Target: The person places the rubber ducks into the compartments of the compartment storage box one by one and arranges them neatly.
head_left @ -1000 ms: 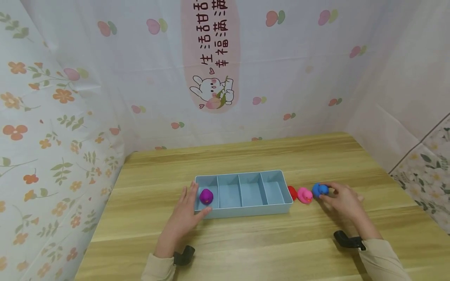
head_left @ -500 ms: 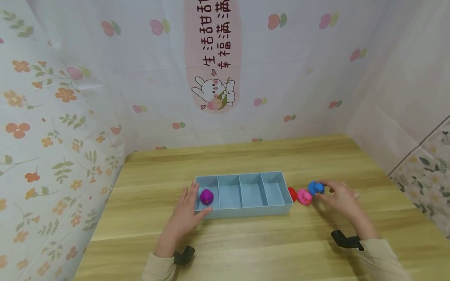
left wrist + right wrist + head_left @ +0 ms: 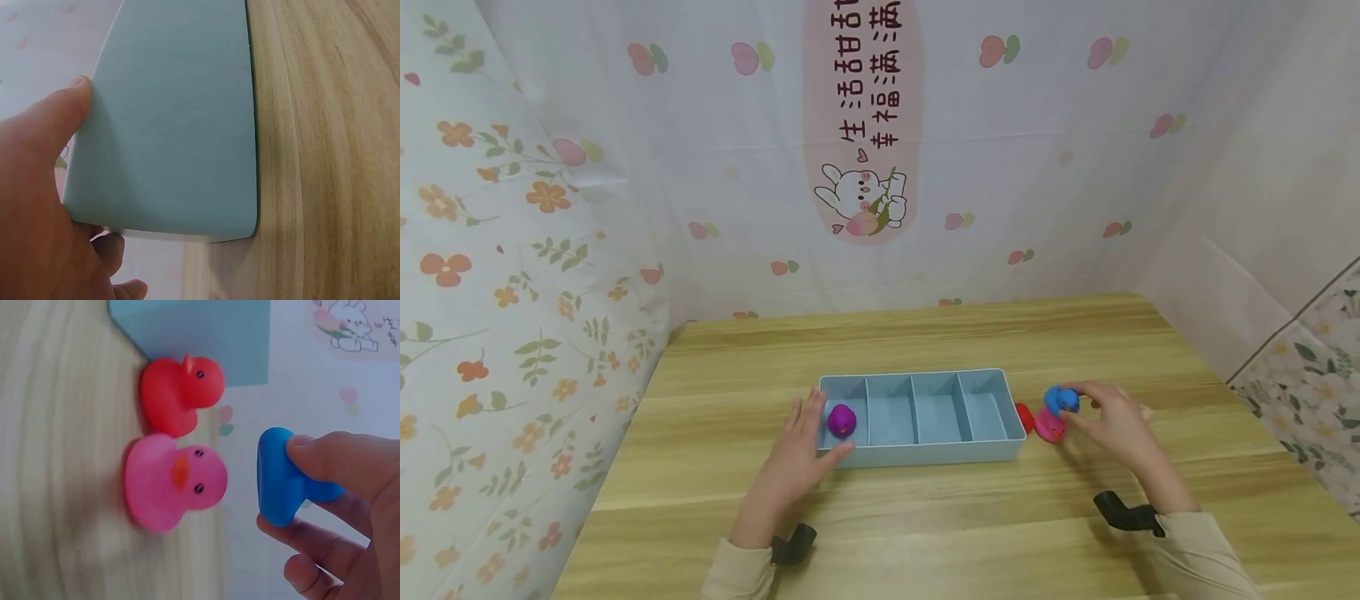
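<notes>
My right hand [image 3: 1112,421] pinches a blue rubber duck [image 3: 278,478] between thumb and fingers, lifted off the table. Below it, a pink duck [image 3: 169,481] sits on the table. A red duck [image 3: 178,394] stands between the pink one and the end of a light blue box [image 3: 917,454] with several compartments. In the box's leftmost compartment is a purple duck [image 3: 842,421]. My left hand [image 3: 793,458] rests at the left end of that box, thumb on the front rim and relaxed fingers along the end wall. The left wrist view shows mainly the box's long outer side.
A wood-grain table [image 3: 925,533] carries everything. Behind it hangs a white curtain [image 3: 1037,150] with fruit prints and a rabbit picture. Patterned cloth [image 3: 535,333] also closes off the left side. Black straps with mounts [image 3: 1127,512] sit on both wrists.
My right hand has lifted the blue duck and carried it left, from beside the pink duck to above it. The left hand and the box have stayed in place.
</notes>
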Demonstrator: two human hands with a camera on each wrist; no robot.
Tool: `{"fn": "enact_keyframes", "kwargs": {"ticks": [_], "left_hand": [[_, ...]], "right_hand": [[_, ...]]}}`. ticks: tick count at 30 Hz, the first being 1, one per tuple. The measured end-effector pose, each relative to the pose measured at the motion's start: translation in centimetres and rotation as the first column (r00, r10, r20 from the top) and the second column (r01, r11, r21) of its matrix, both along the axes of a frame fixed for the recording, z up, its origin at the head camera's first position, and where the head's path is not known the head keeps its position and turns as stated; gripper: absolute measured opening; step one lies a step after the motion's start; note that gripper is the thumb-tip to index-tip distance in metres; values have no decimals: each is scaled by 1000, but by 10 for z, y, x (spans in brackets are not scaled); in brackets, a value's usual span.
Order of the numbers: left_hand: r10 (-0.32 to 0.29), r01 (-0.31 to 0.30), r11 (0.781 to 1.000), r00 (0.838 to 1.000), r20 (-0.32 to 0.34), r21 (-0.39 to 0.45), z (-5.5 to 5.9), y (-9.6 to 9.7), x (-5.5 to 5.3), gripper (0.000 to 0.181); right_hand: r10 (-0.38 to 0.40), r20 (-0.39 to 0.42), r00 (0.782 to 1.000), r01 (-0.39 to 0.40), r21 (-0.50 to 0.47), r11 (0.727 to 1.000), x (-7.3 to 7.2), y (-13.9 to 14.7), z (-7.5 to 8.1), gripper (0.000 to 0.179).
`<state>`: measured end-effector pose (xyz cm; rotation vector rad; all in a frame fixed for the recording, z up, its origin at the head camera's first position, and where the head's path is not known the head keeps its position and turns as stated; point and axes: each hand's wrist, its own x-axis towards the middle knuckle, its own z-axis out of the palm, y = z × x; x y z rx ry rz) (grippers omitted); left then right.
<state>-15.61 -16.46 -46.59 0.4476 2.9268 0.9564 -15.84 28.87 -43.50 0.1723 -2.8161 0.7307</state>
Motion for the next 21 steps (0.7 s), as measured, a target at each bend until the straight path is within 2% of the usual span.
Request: {"fn": "enact_keyframes", "kwargs": {"ticks": [11, 18, 21], "left_hand": [[3, -3, 1000, 1000, 3, 5, 0, -1, 1, 92], [4, -4, 1000, 1000, 1, 5, 0, 0, 0, 92], [5, -5, 1000, 1000, 0, 3, 0, 0, 0, 92]], "right_hand": [[13, 12, 1000, -12, -24, 1000, -6, -19, 6, 43], [54, -38, 998, -56, -58, 997, -11, -31, 10, 40], [63, -34, 997, -66, -77, 995, -13, -36, 10, 40]]}}
